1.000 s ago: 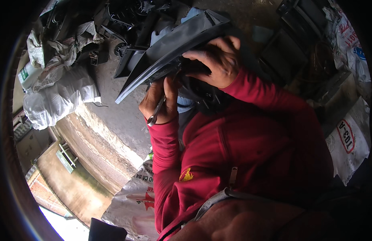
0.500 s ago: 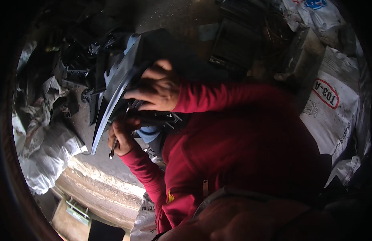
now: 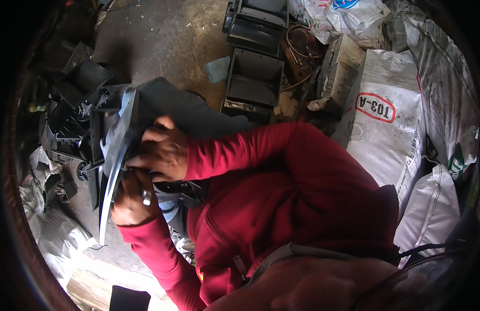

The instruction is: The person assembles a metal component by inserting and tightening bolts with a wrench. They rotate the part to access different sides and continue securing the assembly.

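Observation:
A flat dark panel [image 3: 116, 166] with a pale, shiny edge stands tilted in front of me, seen nearly edge-on. My left hand [image 3: 132, 203] is closed by the panel's lower part, around a slim metal tool [image 3: 146, 197]. Only the tool's silver end shows between the fingers, so its kind is unclear. Just above, my right hand [image 3: 162, 151] reaches over the panel's near side with bent fingers. Its fingertips come close to my left hand, and what they grip is hidden.
Black metal housings [image 3: 254, 78] stand on the floor beyond my right arm, near a pale blue sheet [image 3: 217, 69]. White printed sacks [image 3: 381, 124] fill the right side. Black metal parts [image 3: 84, 80] are piled at the left, above crumpled white plastic [image 3: 61, 241].
My view has shifted, so the panel and hands appear lower and farther left. My left hand has closed up toward my right; the tool's shaft no longer shows below it.

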